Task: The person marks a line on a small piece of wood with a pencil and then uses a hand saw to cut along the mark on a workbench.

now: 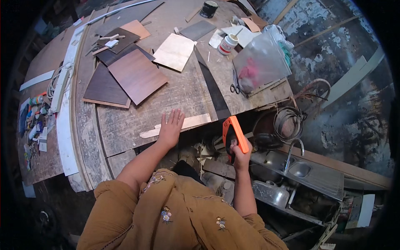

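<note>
My left hand (170,130) lies flat with its fingers stretched out, pressing on a thin pale wooden strip (195,121) along the bench's near edge. The strip seems to have two layers, one slightly offset from the other. My right hand (241,156) is closed round the orange and black handle of a hand saw (211,85). Its dark blade points away from me over the bench, narrowing toward a pale square panel (174,52). The wide end of the blade is just past the strip's right end; whether the teeth touch the wood I cannot tell.
Brown panels (137,76) are stacked at the left of the worn bench (121,141). A glue pot (228,44), scissors (235,86) and a clear plastic bag (263,62) stand or lie at the right. Below the bench is a steel sink (318,177); coiled strips (288,124) hang beside it.
</note>
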The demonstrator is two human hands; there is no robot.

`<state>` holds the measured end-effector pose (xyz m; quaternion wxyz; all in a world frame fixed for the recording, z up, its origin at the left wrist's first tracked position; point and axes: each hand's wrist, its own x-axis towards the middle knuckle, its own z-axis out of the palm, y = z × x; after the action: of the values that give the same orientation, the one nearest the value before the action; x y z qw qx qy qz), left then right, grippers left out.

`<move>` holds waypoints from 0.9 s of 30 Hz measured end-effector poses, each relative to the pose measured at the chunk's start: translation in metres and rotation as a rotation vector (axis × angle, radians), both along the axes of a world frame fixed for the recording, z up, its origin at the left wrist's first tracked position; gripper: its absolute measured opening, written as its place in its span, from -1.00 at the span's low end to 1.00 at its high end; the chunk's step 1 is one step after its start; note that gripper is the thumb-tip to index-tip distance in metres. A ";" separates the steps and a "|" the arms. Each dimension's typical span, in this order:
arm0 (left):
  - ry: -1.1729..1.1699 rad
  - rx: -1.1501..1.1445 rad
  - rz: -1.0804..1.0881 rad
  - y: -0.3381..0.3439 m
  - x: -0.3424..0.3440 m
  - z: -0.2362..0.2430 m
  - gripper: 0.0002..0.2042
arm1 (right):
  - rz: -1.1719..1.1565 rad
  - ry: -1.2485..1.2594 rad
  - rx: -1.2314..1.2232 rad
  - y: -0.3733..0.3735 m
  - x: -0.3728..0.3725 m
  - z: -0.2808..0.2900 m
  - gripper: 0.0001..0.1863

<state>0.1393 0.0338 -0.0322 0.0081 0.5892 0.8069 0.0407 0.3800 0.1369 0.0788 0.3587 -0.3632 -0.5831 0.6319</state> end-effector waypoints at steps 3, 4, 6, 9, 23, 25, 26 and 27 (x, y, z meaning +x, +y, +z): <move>-0.021 0.012 -0.004 0.007 0.001 -0.011 -0.37 | -0.062 -0.006 0.014 -0.022 0.017 -0.007 -0.88; -0.023 0.039 -0.004 0.010 0.003 -0.013 -0.35 | -0.099 -0.046 0.014 -0.030 0.026 -0.013 -0.87; -0.028 0.038 -0.021 0.019 0.003 -0.015 -0.35 | -0.151 -0.163 0.072 -0.043 0.043 -0.029 -0.81; -0.031 0.059 -0.034 0.027 0.007 -0.010 -0.34 | -0.201 -0.231 0.088 -0.060 0.063 -0.052 -0.80; 0.068 0.129 0.049 0.034 0.020 -0.029 -0.40 | -0.230 -0.182 -0.048 -0.093 0.074 -0.065 -0.84; 0.055 0.110 -0.015 0.029 0.023 -0.026 -0.37 | -0.233 -0.221 0.028 -0.100 0.076 -0.062 -0.85; 0.058 0.109 -0.012 0.030 0.021 -0.024 -0.37 | -0.230 -0.219 0.028 -0.099 0.075 -0.063 -0.85; 0.021 0.114 -0.021 0.032 0.025 -0.017 -0.35 | -0.256 -0.167 -0.017 -0.100 0.078 -0.063 -0.84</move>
<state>0.1640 0.0654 -0.0496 -0.0334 0.5974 0.7973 0.0802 0.4582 0.0367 0.0156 0.3837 -0.4890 -0.5546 0.5532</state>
